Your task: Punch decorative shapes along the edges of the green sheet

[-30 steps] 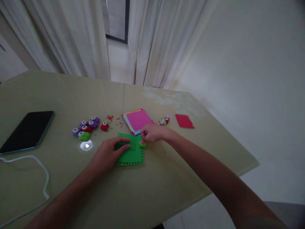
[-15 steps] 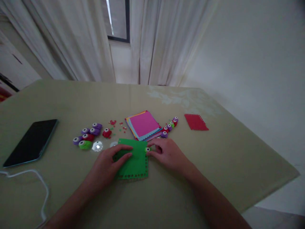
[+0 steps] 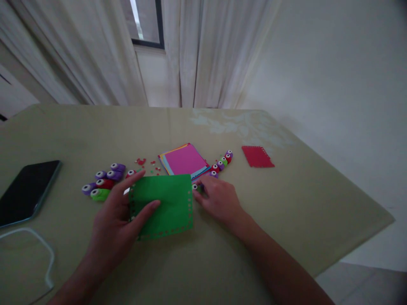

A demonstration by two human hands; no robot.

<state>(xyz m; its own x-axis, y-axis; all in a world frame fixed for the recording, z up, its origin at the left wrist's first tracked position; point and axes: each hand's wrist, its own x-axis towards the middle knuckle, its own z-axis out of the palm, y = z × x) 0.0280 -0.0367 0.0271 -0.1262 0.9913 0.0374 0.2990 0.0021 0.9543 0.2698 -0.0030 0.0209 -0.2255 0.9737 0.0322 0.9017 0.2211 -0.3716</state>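
Observation:
A square of green paper, with small punched holes along its left, bottom and right edges, is tilted up off the table. My left hand grips its left side, thumb on the front and the other fingers behind. Beside the paper's right edge, my right hand has its fingers closed round a small craft hole punch, mostly hidden by the fingers. The paper looks clear of the punch. Just beyond my right hand runs a row of small punches in purple, red and green.
Several more punches cluster at the left, near a dark tablet and a white cable. Stacked coloured paper lies behind the green sheet, with paper bits beside it. A punched red paper lies at right.
My left hand has lifted the green paper and drawn it left, away from the punch. The sheet has turned, and holes now show along its left side. My right hand still holds the punch.

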